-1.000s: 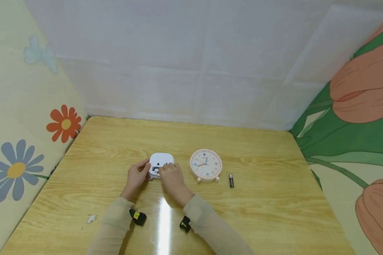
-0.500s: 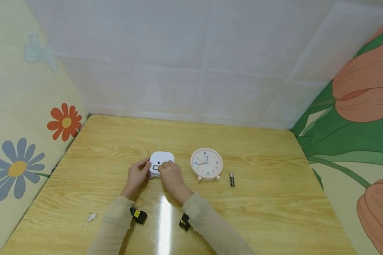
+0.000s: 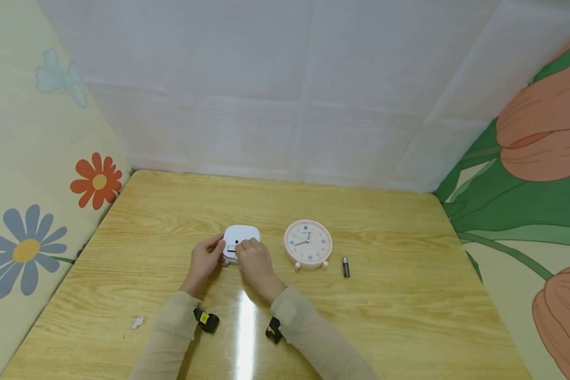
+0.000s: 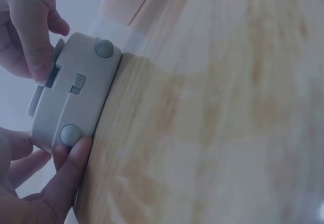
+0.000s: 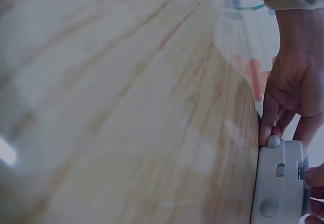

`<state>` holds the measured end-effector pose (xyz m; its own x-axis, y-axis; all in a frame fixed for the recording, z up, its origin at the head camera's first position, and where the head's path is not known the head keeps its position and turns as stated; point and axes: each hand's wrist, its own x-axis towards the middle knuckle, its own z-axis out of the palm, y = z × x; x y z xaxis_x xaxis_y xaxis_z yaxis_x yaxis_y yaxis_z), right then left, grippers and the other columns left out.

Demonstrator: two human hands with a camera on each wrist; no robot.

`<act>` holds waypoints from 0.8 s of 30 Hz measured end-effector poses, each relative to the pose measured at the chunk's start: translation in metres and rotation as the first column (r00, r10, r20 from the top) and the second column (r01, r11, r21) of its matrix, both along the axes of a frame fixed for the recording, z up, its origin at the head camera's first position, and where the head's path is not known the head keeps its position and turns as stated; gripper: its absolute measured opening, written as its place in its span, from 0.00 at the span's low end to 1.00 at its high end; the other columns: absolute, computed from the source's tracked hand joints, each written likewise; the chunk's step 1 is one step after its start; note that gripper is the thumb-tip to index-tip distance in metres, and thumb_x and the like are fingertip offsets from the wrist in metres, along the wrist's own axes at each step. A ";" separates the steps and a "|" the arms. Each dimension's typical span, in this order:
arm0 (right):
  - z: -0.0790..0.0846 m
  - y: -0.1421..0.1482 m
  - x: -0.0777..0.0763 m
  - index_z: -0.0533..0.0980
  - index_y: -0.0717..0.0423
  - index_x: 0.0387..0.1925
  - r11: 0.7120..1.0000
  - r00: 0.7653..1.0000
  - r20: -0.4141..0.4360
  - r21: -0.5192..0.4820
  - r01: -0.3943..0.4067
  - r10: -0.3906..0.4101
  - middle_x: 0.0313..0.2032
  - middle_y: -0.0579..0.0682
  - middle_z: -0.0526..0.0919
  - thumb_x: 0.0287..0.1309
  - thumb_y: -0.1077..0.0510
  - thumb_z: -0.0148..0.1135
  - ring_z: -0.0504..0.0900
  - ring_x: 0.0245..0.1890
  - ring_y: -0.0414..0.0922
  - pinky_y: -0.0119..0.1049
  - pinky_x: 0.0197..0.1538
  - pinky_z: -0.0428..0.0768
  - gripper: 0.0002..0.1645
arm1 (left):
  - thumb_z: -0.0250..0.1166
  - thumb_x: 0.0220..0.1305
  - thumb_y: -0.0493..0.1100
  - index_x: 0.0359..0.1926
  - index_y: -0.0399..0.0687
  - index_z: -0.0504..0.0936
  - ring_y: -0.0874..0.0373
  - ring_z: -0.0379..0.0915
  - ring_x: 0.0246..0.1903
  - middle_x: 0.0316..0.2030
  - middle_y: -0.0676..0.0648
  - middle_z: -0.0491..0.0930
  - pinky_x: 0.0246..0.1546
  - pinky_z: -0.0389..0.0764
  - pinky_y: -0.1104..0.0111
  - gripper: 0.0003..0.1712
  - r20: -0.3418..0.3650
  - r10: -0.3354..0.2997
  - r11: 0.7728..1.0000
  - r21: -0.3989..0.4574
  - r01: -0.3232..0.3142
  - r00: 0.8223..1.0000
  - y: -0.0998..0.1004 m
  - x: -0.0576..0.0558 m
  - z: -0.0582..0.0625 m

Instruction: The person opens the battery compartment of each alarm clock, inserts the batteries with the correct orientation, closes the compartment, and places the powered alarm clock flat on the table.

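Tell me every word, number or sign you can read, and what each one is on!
None of it is clear enough to read.
Pink clock: little marks around its dial, too small and blurred to read.
White device: a faint mark in the small inset on its side, too blurred to read.
Battery: any print is too small to read.
Yellow patch at the left wrist: nothing readable.

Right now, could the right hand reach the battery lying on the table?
Probably yes: the right hand touches the white device, but could likely pass the near side of the pink clock to the uncovered battery.
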<state>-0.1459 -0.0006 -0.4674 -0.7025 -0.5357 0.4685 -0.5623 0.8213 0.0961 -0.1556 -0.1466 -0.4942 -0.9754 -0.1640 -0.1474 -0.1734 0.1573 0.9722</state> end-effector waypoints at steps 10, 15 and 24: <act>0.002 -0.001 0.002 0.80 0.50 0.27 1.000 1.000 -0.001 0.009 0.008 -0.008 0.26 0.43 0.78 0.34 0.60 0.67 0.73 0.27 0.40 0.27 0.28 0.71 0.10 | 0.55 0.64 0.36 0.55 0.33 0.73 0.63 0.70 0.16 0.36 0.37 0.77 0.18 0.78 0.71 0.19 0.018 -0.004 1.000 0.005 0.004 1.000 -0.001 -0.001 0.001; 0.001 -0.002 0.002 0.80 0.50 0.27 1.000 1.000 0.004 0.008 0.024 -0.024 0.26 0.43 0.78 0.35 0.59 0.67 0.73 0.27 0.40 0.27 0.28 0.71 0.10 | 0.55 0.64 0.36 0.55 0.33 0.73 0.63 0.70 0.16 0.36 0.36 0.77 0.18 0.79 0.70 0.19 0.016 -0.002 1.000 0.005 0.002 1.000 -0.001 -0.001 0.000; 0.001 -0.005 0.002 0.80 0.50 0.28 0.999 0.999 0.030 0.027 0.042 -0.043 0.27 0.44 0.78 0.37 0.59 0.66 0.74 0.28 0.40 0.27 0.29 0.72 0.09 | 0.54 0.64 0.35 0.55 0.33 0.73 0.62 0.71 0.15 0.35 0.37 0.77 0.18 0.79 0.69 0.19 0.017 -0.006 1.000 0.027 0.005 1.000 0.000 0.000 0.001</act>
